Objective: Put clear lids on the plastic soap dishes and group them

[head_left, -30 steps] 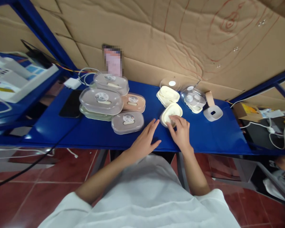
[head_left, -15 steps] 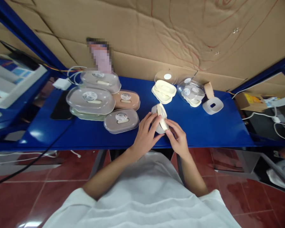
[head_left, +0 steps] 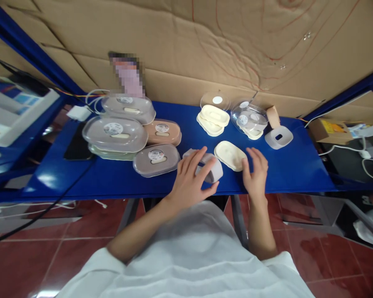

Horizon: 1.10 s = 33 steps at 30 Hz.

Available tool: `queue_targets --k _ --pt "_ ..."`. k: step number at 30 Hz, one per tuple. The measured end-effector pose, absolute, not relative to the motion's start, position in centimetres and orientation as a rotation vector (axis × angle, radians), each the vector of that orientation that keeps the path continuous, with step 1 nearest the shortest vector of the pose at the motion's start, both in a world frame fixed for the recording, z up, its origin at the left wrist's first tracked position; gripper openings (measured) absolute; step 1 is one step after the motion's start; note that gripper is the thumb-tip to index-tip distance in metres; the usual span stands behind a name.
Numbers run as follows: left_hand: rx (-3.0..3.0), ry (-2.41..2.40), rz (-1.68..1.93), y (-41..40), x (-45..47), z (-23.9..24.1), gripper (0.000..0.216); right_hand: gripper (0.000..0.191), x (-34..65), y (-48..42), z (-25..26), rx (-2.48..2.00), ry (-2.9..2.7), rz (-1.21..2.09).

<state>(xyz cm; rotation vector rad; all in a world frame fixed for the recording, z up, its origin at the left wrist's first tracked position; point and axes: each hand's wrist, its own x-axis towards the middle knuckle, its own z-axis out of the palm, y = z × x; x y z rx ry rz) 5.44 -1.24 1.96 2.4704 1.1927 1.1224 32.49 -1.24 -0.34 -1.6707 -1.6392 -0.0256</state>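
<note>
My left hand [head_left: 190, 176] grips a hollow light-grey plastic box [head_left: 216, 169] near the table's front edge, its thumb below and fingers over the top. Part of the box is hidden under the fingers. Right of it, a cream oval lid-like piece [head_left: 230, 155] lies on the blue table. My right hand [head_left: 255, 171] is at this piece's right end with fingers apart, the thumb beside its edge. Behind are stacked cream pieces [head_left: 213, 119]. A similar grey box with an oval slot [head_left: 279, 137] rests farther right.
Several packed oval boxes with clear covers, grey [head_left: 157, 160] and pink [head_left: 163, 132] among them, crowd the left side. A clear plastic cover [head_left: 249, 117] stands at the back. A black phone-like slab [head_left: 78, 145] and a white plug [head_left: 78, 112] lie at the far left.
The cream piece has left the grey box and now lies flat to its right. My right hand has moved right and opened; my left hand has shifted slightly with the box.
</note>
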Motion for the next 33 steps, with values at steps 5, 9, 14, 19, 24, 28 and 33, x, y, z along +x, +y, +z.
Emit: queue_targets --k 5,9,14,19,24,28,33 --pt "2.519 1.088 1.058 2.4 7.4 2.8 0.08 0.055 31.0 -1.3 -1.1 -1.47 -2.004 0.296" --pt "2.586 0.921 0.969 3.7 8.0 2.7 0.091 0.063 31.7 -1.8 -1.7 -1.443 -1.733 0.302" --pt "2.536 1.163 0.799 3.3 6.8 0.9 0.096 0.064 32.0 -1.9 -1.8 -1.501 -1.752 0.381" --pt "2.454 1.126 0.832 3.6 5.9 -0.5 0.057 0.094 31.3 -1.2 -1.8 -1.546 -1.815 0.43" --pt "2.605 0.996 0.874 3.8 6.3 -0.4 0.031 0.089 31.4 0.1 -1.9 -1.444 -1.956 0.425" --pt "2.713 1.097 0.788 3.7 6.2 0.1 0.038 0.057 31.5 1.2 -2.0 -1.4 -2.11 0.293" --pt "2.78 1.078 0.701 2.8 5.2 0.8 0.023 0.058 31.8 0.6 -1.2 -1.327 -2.197 0.337"
